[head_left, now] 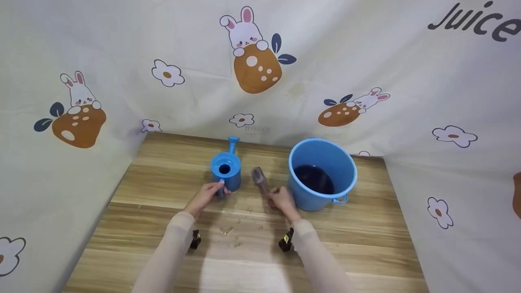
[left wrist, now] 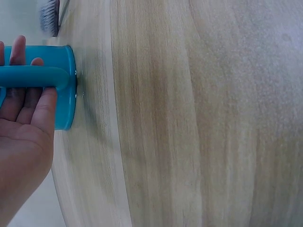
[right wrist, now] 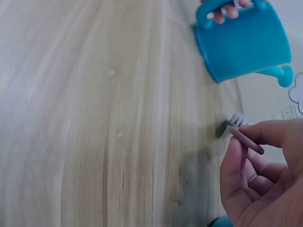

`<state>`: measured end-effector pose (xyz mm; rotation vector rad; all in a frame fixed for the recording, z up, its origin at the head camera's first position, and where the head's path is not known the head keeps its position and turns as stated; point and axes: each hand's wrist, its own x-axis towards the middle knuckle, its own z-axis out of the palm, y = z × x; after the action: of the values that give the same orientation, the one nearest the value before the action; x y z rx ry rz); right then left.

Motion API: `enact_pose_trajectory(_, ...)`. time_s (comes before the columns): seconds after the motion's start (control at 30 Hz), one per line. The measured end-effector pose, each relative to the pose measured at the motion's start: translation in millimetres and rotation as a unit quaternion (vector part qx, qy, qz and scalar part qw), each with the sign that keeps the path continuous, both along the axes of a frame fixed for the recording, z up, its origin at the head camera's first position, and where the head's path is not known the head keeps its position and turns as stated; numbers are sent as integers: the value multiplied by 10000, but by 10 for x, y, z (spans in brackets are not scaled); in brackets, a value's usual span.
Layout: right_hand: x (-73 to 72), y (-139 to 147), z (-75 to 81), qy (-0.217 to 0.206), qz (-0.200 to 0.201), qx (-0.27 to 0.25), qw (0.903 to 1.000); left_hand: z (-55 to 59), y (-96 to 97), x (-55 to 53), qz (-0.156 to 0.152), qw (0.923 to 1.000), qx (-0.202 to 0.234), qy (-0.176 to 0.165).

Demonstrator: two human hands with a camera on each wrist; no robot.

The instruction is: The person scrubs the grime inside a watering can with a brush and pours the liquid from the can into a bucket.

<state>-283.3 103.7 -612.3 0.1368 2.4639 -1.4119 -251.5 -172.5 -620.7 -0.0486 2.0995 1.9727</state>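
A blue watering can [head_left: 232,179] stands on the wooden table with its spout toward the back curtain. My left hand [head_left: 208,194] holds its handle [left wrist: 33,76], fingers passed behind the handle and thumb near its top in the head view. Between thumb and fingers, my right hand [head_left: 281,199] pinches the brown handle [right wrist: 246,140] of a small brush [head_left: 259,177]. The brush's pale bristles [left wrist: 49,19] point toward the watering can. Just right of that hand is a blue bucket [head_left: 299,195] with dark liquid inside.
Small wet spots [head_left: 227,231] lie on the wooden table [head_left: 142,244] between the forearms. A dark wrist mount [head_left: 195,240] sits by the left sleeve, another [head_left: 286,241] by the right. Patterned curtains [head_left: 195,101] close in the table's back and sides.
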Motion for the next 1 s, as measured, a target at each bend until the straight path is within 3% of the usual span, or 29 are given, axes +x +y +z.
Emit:
enact_pose_trajectory(0.1, 0, 14, -12, -256, -222, -566, 9978, -2, 1, 7, -15, 10000, 10, -1)
enact_pose_trajectory(0.27, 15, 17, -11, -296, -458, -1124, 9922, -3, 7, 4, -91, 9995, -172, 249)
enact_pose_trajectory(0.47, 31, -9, 62, -431, -549, -1955, 9782, 18, 26, 15, 83, 9995, -200, 213)
enact_pose_trajectory(0.7, 49, -55, 176, -395, -919, -3005, 9485, 35, 35, 27, 134, 9996, -100, 209)
enact_pose_trajectory(0.87, 68, -94, 258, -206, -957, -3727, 9228, 38, 44, 13, 244, 9995, -111, 137)
enact_pose_trajectory(1.0, 75, -130, 347, -10, -928, -4072, 9086, 38, 81, -9, 290, 9994, -136, 159)
